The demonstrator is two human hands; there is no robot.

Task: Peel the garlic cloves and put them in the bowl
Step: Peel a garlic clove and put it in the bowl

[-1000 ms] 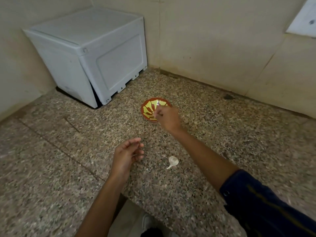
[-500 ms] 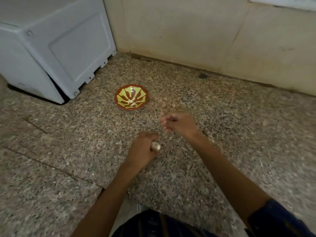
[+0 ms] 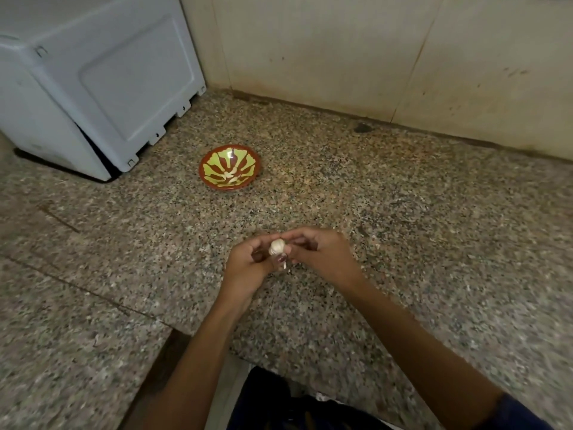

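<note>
Fingers (image 3: 280, 258) of the left hand (image 3: 248, 268) curl round a garlic bulb (image 3: 277, 246), and the right hand (image 3: 322, 254) pinches the same bulb from the other side, so both hands have hold of it and neither is spread wide. They hold it just above the speckled stone desk (image 3: 403, 243), near the front edge and about midway along what can be seen. From here the bulb looks light and dry, its papery skin loose and likely to flake; I would guess a clove comes away best if taken at the tip and bent outward, with a gentle pinch so it is not bruised. Farther back, well apart from the hands, a red and yellow bowl (image 3: 205, 173) sits toward the rear of the desk with a few pale peeled cloves (image 3: 231, 174) already in it. A grey-white box (image 3: 93, 82) fills the far left corner.
</note>
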